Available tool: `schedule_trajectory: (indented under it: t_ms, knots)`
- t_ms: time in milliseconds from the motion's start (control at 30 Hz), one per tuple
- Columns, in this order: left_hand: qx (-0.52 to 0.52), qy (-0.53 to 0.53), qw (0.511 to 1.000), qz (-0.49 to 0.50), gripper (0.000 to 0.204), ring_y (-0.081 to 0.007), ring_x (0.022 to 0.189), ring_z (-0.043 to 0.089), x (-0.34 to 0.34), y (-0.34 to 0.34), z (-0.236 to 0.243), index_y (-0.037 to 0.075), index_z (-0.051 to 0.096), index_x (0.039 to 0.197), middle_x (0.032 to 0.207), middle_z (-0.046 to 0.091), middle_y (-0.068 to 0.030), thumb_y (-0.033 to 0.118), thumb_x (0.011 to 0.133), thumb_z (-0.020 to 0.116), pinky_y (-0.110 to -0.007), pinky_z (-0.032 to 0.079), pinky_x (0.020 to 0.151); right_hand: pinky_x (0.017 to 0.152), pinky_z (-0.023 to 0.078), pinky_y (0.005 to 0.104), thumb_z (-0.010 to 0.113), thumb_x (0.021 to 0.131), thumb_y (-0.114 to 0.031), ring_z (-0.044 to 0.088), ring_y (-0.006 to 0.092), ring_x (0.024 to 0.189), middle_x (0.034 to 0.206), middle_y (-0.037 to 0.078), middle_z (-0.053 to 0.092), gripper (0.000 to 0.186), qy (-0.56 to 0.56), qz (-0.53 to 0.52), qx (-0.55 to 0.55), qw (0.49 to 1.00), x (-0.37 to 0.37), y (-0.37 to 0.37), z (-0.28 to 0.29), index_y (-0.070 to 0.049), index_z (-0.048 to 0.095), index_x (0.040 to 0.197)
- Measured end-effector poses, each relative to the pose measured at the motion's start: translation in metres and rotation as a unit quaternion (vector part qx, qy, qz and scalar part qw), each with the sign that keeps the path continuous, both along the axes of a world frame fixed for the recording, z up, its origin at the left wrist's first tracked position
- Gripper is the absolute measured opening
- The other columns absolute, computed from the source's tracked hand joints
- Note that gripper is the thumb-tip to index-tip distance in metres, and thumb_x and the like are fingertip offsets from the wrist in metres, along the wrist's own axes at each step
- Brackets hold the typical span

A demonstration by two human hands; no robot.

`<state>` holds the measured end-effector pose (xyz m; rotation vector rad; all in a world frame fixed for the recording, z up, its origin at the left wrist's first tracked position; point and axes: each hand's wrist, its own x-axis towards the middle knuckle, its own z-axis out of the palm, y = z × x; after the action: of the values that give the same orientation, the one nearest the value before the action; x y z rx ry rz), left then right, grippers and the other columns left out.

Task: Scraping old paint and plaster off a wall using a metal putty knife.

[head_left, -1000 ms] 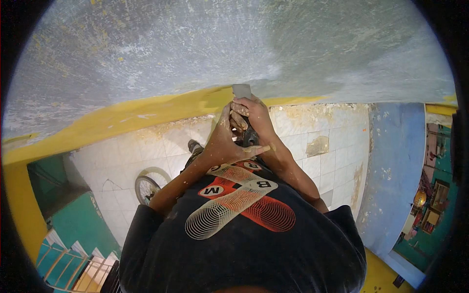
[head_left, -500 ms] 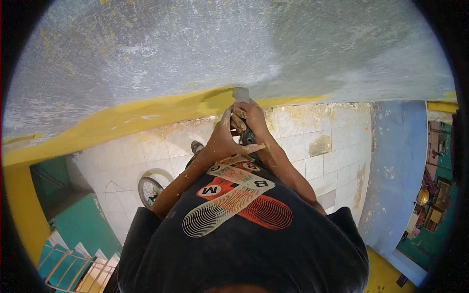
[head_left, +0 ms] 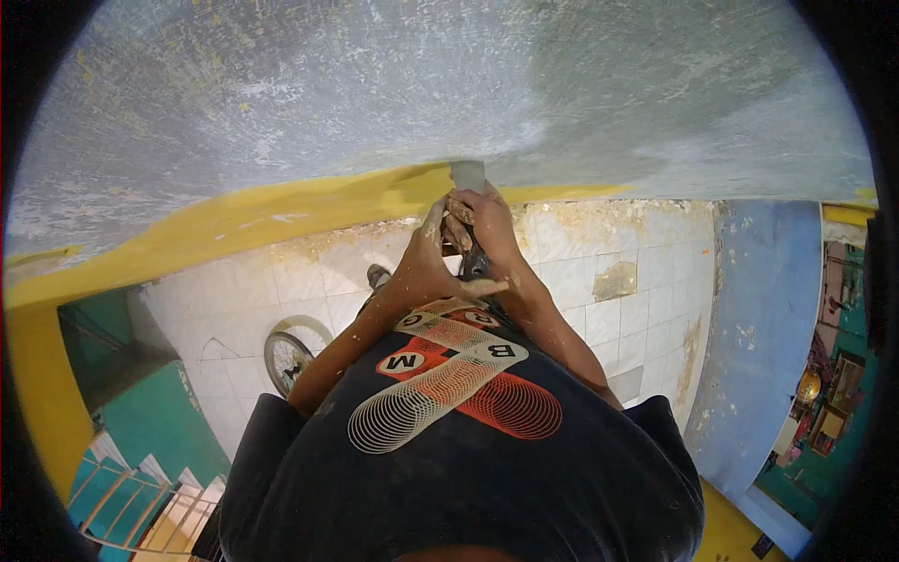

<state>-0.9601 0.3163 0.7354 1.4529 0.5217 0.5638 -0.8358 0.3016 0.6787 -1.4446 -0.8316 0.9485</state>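
Note:
A scraper with a flat grey blade (head_left: 468, 176) is pressed against the wall (head_left: 393, 103), right where the scraped grey surface meets the yellow paint (head_left: 346, 199). My right hand (head_left: 491, 225) is closed round the scraper just below its blade. Beside it, my left hand (head_left: 433, 251) has its fingers closed in at the same tool, its thumb stretched across toward my right wrist. Pale dust cakes the fingers. The scraper's handle is mostly hidden by both hands.
White floor tiles (head_left: 552, 281) lie below, with a broken patch (head_left: 615, 281) to the right. A wheel (head_left: 287, 361) stands at left, near a teal wall (head_left: 154, 421) and railing (head_left: 126, 506). A peeling blue wall (head_left: 749, 318) rises at right; shelves (head_left: 838, 412) hold clutter beyond.
The scraper blade has shifted slightly right and up along the wall edge, and both hands have moved with it. Their grip looks the same.

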Motion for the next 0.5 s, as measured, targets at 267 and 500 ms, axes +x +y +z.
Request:
schedule_trajectory:
  t_ms: [267,500]
  knots:
    - [0.049,-0.011,0.998,0.026,0.091,-0.0187,0.103,0.049,-0.002,-0.008,0.003,-0.004,0.027,0.122,0.107,0.047,-0.0125,0.020,0.054,0.082,-0.032,0.042,0.089,0.034,0.034,0.0270,0.046,0.084,-0.013,0.042,0.0133,0.034,0.055,0.007,0.050,0.015,0.243,0.030,-0.038,0.969,0.001,-0.004,0.025,0.000,0.053,0.079]
    - [-0.048,0.044,0.998,0.003,0.089,-0.0186,0.105,0.047,-0.001,-0.004,-0.010,-0.003,0.026,0.123,0.110,0.045,-0.0126,0.016,0.055,0.081,-0.032,0.042,0.089,0.040,0.038,0.0267,0.042,0.085,-0.008,0.046,0.0145,0.043,0.061,0.007,0.052,0.016,-0.076,0.107,0.029,0.991,0.006,0.008,0.006,0.004,0.053,0.084]
